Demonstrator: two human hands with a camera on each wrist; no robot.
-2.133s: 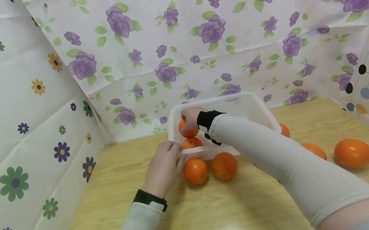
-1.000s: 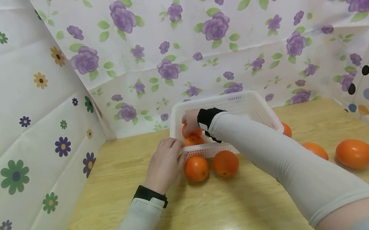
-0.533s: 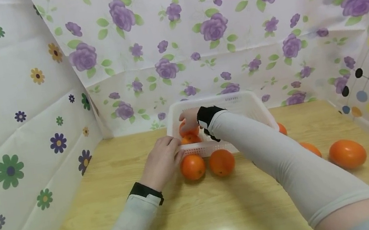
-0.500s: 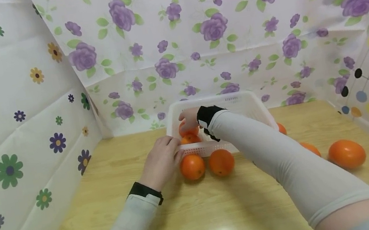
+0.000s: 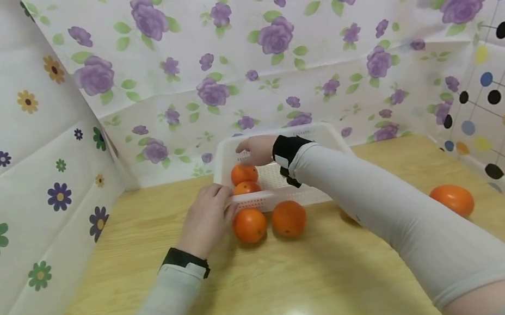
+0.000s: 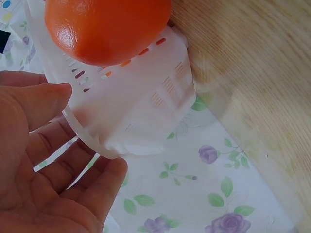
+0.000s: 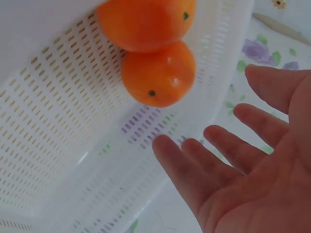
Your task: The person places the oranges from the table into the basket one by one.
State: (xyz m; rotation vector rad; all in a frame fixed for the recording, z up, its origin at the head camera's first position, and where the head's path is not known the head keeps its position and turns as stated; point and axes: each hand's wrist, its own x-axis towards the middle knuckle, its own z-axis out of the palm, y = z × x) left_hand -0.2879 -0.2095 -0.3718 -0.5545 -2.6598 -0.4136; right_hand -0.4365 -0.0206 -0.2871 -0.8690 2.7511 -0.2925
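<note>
A white perforated plastic basket stands at the back of the table. My left hand holds its front left corner, thumb on the near side and fingertips round the rim, as the left wrist view shows. Inside the basket's left end sit two oranges, a rear one and a front one, touching each other. Over the basket, just above them, my right hand is apart from both; in the right wrist view its fingers are spread with nothing in them.
Two more oranges, one left and one right, lie before the basket. My right sleeve partly covers another orange. Farther right lies an oval orange fruit. Patterned sheets rise behind the table and at both sides.
My right hand has let go of the rear orange in the basket and lifted up off it. The left hand stays at the basket's corner. The head view has turned slightly right.
</note>
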